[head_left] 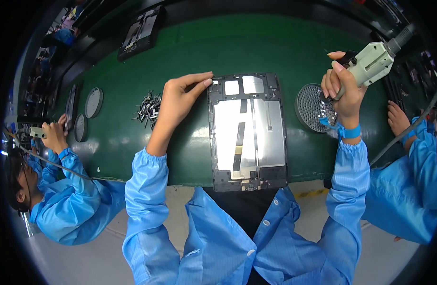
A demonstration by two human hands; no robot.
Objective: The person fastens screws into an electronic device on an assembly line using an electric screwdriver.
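Observation:
An opened tablet (270, 133), showing silver panels and a black frame, lies on the green bench in front of me. The thumb and fingers of my left hand (180, 97) pinch its upper left corner. My right hand (344, 90) is wrapped round the lower end of a pale electric screwdriver (373, 64), tilted with its tip end down. That end is over the round, dimpled screw tray (306, 107), where small silver screws lie on the right part; the hand hides the tray's right edge, and I cannot tell whether the tip touches a screw.
Beside my left wrist is a pile of small dark and silver parts (148, 109). Another opened device (141, 31) lies at the far left. Co-workers in blue sit on both sides, the left one holding a screwdriver (38, 132) near two round trays (93, 102). A cable (418, 116) hangs at right.

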